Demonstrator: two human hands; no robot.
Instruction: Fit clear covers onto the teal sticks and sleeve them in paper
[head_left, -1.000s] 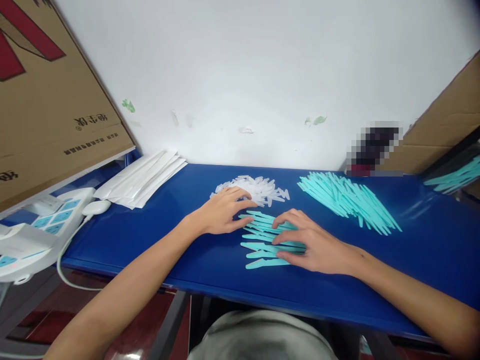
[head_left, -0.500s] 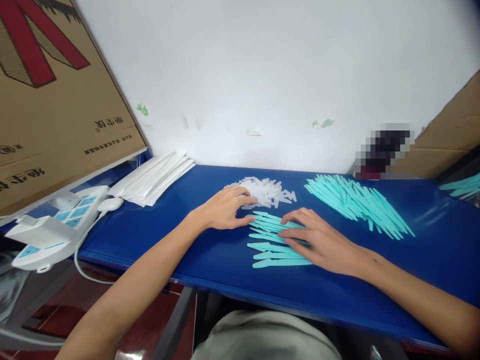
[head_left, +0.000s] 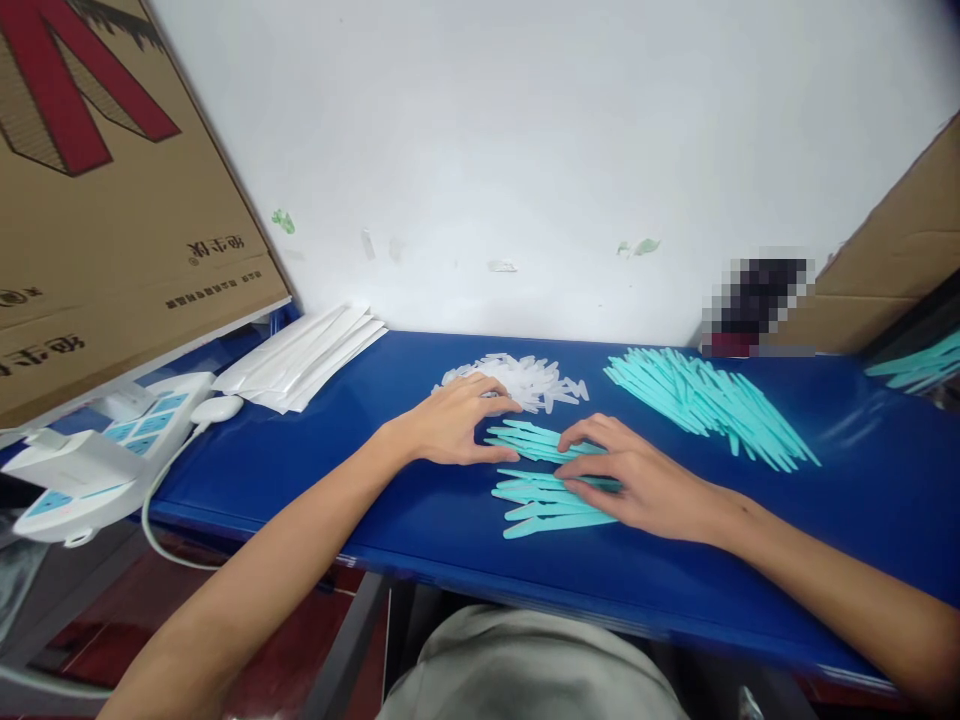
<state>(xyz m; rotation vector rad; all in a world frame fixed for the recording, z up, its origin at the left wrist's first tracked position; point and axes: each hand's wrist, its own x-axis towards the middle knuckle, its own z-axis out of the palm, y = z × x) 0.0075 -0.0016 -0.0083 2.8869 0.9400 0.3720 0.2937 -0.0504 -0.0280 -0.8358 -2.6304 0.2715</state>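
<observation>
Slim turquoise eyebrow razors point(head_left: 555, 515) lie side by side on the blue table between my hands, in an upper bunch and a lower fan with a narrow gap between. My left hand point(head_left: 461, 420) is at the left tips of the upper bunch, thumb and fingers apart around them. Over the razors' right part rests my right hand point(head_left: 626, 470), fingers spread and touching them; their right ends are hidden beneath it. Just behind is a heap of small translucent plastic caps point(head_left: 536, 378), partly covered by my left fingers. A larger pile of turquoise razors point(head_left: 705, 400) sits behind my right hand.
White paper-like sheets point(head_left: 300, 360) are stacked at the back left. Beside them are a power strip point(head_left: 161, 420) with a plugged-in adapter and a white cable. A cardboard box point(head_left: 135, 230) leans at left; another carton point(head_left: 892, 270) stands at right, near more turquoise pieces point(head_left: 922, 360).
The upper razors have drawn closer together and shifted slightly left, and a gap has opened above the lower ones. My left thumb has moved slightly down and right.
</observation>
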